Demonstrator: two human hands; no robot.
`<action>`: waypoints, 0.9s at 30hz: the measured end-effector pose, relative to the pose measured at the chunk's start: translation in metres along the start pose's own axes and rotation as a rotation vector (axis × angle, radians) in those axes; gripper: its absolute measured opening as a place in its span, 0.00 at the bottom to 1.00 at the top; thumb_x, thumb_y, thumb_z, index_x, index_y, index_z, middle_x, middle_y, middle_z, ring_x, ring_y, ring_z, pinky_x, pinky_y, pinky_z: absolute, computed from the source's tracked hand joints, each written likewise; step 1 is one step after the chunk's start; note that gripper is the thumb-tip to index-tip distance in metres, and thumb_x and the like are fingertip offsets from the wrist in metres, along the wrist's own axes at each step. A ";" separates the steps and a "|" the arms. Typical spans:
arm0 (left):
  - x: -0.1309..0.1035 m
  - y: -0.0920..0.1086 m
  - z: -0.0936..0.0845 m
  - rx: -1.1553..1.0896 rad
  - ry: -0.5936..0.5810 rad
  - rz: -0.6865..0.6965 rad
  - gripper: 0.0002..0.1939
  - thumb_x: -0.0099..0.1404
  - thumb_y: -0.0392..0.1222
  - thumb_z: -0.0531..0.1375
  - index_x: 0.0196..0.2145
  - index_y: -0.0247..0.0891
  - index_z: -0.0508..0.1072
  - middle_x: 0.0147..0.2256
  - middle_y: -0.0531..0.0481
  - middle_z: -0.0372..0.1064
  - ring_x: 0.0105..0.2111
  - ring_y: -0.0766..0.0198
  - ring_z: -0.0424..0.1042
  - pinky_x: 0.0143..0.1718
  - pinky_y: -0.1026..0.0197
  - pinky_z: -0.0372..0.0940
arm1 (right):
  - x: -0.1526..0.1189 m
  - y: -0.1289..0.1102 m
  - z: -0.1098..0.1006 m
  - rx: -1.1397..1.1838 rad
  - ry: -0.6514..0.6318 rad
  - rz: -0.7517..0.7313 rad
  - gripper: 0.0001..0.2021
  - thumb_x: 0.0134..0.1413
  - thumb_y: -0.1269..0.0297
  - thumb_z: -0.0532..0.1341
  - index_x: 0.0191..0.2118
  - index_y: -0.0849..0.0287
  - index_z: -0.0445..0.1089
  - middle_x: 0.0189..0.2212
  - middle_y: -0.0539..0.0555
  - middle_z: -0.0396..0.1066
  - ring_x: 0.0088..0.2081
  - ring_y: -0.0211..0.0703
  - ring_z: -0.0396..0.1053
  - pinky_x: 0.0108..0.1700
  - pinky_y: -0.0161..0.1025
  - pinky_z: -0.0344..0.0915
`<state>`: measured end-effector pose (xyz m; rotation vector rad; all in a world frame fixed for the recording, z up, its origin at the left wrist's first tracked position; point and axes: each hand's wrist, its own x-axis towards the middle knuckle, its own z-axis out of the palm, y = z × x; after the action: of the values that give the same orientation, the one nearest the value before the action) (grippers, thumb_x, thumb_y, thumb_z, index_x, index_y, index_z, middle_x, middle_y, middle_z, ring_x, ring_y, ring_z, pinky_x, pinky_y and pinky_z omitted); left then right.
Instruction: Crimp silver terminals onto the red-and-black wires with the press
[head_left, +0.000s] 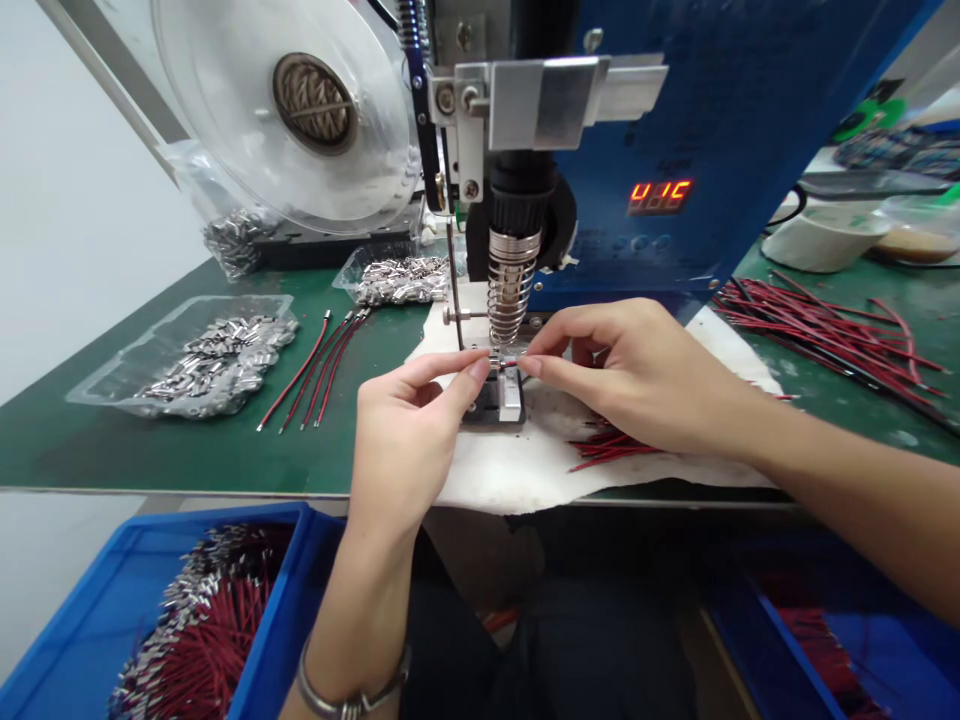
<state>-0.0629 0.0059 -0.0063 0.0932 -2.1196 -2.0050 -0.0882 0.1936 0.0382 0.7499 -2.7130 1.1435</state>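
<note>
My left hand (pixel 409 420) pinches a small silvery metal terminal (pixel 494 362) between thumb and forefinger, over the metal fixture (pixel 510 395). From the right, my right hand (pixel 630 365) closes its thumb and forefinger on a short red wire (pixel 510 364), whose tip meets the terminal; whether it sits inside, I cannot tell. Right above both fingertips is the soldering head (pixel 514 285), wrapped in a coil spring. Beneath my right hand, several red wires (pixel 611 447) lie on a white cloth (pixel 495 470).
Clear trays of metal terminals (pixel 217 365) stand left, beside several finished-looking wires (pixel 319 370). A blue machine (pixel 675 120) with a lit display rises behind. More red wires (pixel 825 330) lie right. A blue bin (pixel 289 560) of wires sits below the table's left edge.
</note>
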 end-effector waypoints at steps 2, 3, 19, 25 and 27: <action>0.000 0.000 0.000 -0.004 0.003 -0.006 0.14 0.55 0.51 0.72 0.37 0.42 0.85 0.27 0.49 0.74 0.23 0.69 0.64 0.24 0.65 0.58 | 0.000 -0.001 0.000 -0.004 0.002 0.003 0.08 0.60 0.64 0.63 0.32 0.60 0.78 0.15 0.45 0.64 0.18 0.33 0.57 0.28 0.37 0.56; 0.000 0.000 0.000 -0.005 0.004 -0.009 0.14 0.55 0.51 0.72 0.36 0.42 0.85 0.27 0.49 0.74 0.23 0.69 0.65 0.23 0.65 0.58 | 0.000 -0.001 0.000 -0.006 0.005 0.003 0.08 0.60 0.64 0.63 0.32 0.59 0.78 0.15 0.45 0.64 0.18 0.34 0.57 0.28 0.37 0.56; 0.002 -0.002 -0.005 -0.106 -0.049 -0.026 0.12 0.53 0.48 0.74 0.35 0.42 0.84 0.34 0.47 0.78 0.33 0.61 0.74 0.33 0.61 0.66 | -0.001 0.004 -0.004 -0.068 0.075 -0.216 0.07 0.60 0.65 0.64 0.34 0.57 0.81 0.31 0.53 0.77 0.30 0.41 0.71 0.31 0.39 0.61; 0.002 -0.001 -0.005 -0.103 -0.047 -0.026 0.11 0.53 0.48 0.74 0.34 0.43 0.84 0.32 0.48 0.77 0.32 0.63 0.72 0.33 0.62 0.65 | -0.002 0.004 -0.004 -0.096 0.083 -0.241 0.08 0.61 0.65 0.63 0.35 0.57 0.81 0.31 0.53 0.78 0.30 0.40 0.71 0.32 0.39 0.62; 0.002 -0.001 -0.005 -0.099 -0.044 -0.025 0.12 0.53 0.49 0.73 0.34 0.41 0.84 0.30 0.48 0.77 0.31 0.62 0.72 0.31 0.62 0.64 | -0.002 0.004 -0.005 -0.133 0.082 -0.253 0.08 0.61 0.64 0.63 0.36 0.56 0.80 0.31 0.52 0.78 0.29 0.41 0.71 0.31 0.39 0.62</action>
<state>-0.0644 0.0006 -0.0068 0.0601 -2.0505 -2.1421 -0.0893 0.2006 0.0385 0.9687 -2.5077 0.9081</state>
